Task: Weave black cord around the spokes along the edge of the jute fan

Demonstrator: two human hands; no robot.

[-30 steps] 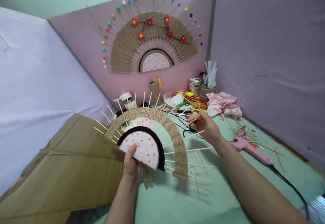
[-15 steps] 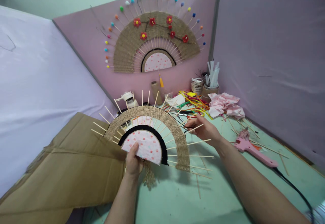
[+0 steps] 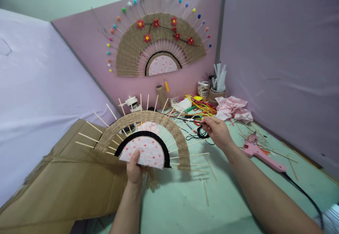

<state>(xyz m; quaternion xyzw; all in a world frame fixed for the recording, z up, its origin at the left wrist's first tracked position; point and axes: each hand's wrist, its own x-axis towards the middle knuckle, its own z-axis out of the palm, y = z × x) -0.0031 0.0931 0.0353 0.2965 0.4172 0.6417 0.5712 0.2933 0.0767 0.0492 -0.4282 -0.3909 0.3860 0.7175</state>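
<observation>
My left hand [image 3: 135, 168] grips a half-round woven fan [image 3: 143, 115] by its lower edge, thumb on the pink dotted centre panel [image 3: 144, 151]; the other fingers are hidden behind. Thin wooden sticks radiate through the twine band, and a black strip [image 3: 162, 145] borders the panel. My right hand [image 3: 215, 128] is closed in a pinch on a black cord [image 3: 182, 118], pulled taut from the fan's outer edge. A loose bundle of the cord [image 3: 200, 134] hangs beneath those fingers. A twine tassel [image 3: 152, 181] dangles below the fan, beside my left hand.
A cardboard sheet [image 3: 87, 184] lies at left, touching the fan's left sticks. At right are a pink glue gun [image 3: 265, 158] and crumpled pink cloth [image 3: 234, 108]. Coloured pipe cleaners [image 3: 203, 106] and jars stand behind. A finished-looking fan [image 3: 127, 57] hangs on the back wall.
My right hand has drawn away from the fan's edge, stretching the black cord to the right. The fan has shifted slightly left and tilted in my left hand.
</observation>
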